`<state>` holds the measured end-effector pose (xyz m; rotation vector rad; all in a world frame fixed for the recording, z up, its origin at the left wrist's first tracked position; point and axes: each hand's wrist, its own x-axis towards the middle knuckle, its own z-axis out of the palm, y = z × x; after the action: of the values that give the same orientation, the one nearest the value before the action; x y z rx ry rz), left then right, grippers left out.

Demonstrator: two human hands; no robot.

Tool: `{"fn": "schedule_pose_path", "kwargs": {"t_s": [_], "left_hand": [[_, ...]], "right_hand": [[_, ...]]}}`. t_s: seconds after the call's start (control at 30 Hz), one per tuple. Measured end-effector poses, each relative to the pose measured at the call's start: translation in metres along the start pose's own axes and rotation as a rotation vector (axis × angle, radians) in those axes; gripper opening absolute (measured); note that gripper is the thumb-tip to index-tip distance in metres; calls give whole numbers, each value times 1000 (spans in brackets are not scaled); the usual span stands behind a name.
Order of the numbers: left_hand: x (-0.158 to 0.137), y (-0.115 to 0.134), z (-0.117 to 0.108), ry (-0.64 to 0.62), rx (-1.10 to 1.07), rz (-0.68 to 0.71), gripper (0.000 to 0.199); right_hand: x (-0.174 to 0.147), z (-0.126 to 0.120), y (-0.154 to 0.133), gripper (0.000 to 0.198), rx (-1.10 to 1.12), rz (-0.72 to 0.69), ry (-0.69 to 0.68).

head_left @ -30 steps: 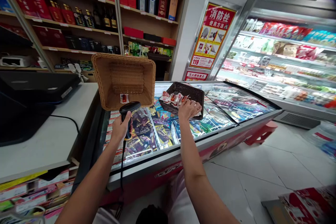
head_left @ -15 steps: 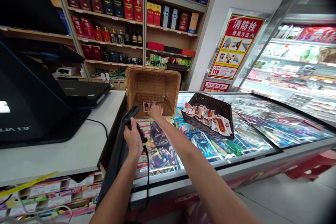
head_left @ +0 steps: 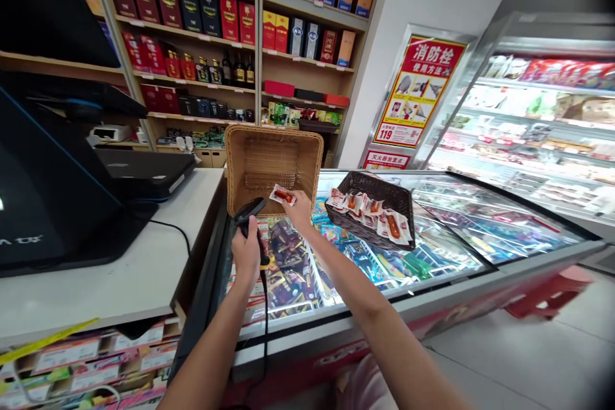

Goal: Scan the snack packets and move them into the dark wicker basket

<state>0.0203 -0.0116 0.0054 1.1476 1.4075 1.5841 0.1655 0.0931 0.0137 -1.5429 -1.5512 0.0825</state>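
My left hand (head_left: 246,250) is wrapped round the handle of a black barcode scanner (head_left: 252,207), whose head points up and to the right. Between the fingers of my right hand (head_left: 300,210) is a small packaged sausage (head_left: 284,195) in a clear and white wrapper, held at the mouth of a tan wicker basket (head_left: 229,173). That basket lies tipped on its side, its opening towards me. To the right, a dark brown wicker basket (head_left: 412,218) holds several similar packaged sausages (head_left: 373,210).
Both baskets rest on a glass-topped freezer (head_left: 446,250) full of packets. At left a white counter (head_left: 120,288) carries a black checkout terminal (head_left: 57,192). The scanner's cable (head_left: 266,327) hangs down in front. Shelves of boxes and bottles stand behind; a red stool (head_left: 548,295) is at right.
My right hand has lifted the packaged sausage from inside the tan basket and brought it nearer, towards the scanner. The scanner head has turned slightly; the view has shifted a little.
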Motion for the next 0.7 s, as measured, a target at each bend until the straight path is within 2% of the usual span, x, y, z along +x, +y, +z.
{"fn": "schedule_pose_path", "kwargs": {"t_s": [0.07, 0.13, 0.23, 0.4, 0.6, 0.7], "left_hand": [[-1, 1, 2, -21, 36, 12, 54], [-4, 1, 6, -131, 58, 44, 53], [-10, -1, 12, -318, 66, 90, 51], [-17, 0, 16, -464, 107, 90, 51], [-19, 5, 18, -447, 25, 34, 53], [-20, 6, 17, -463, 60, 52, 52]], "right_hand": [[-20, -30, 18, 26, 86, -52, 99], [-41, -53, 38, 23, 197, -106, 215], [-64, -72, 64, 22, 279, -107, 362], [-69, -77, 78, 22, 305, -41, 473], [-67, -81, 69, 19, 310, -44, 451], [-68, -84, 67, 17, 294, -43, 456]]}}
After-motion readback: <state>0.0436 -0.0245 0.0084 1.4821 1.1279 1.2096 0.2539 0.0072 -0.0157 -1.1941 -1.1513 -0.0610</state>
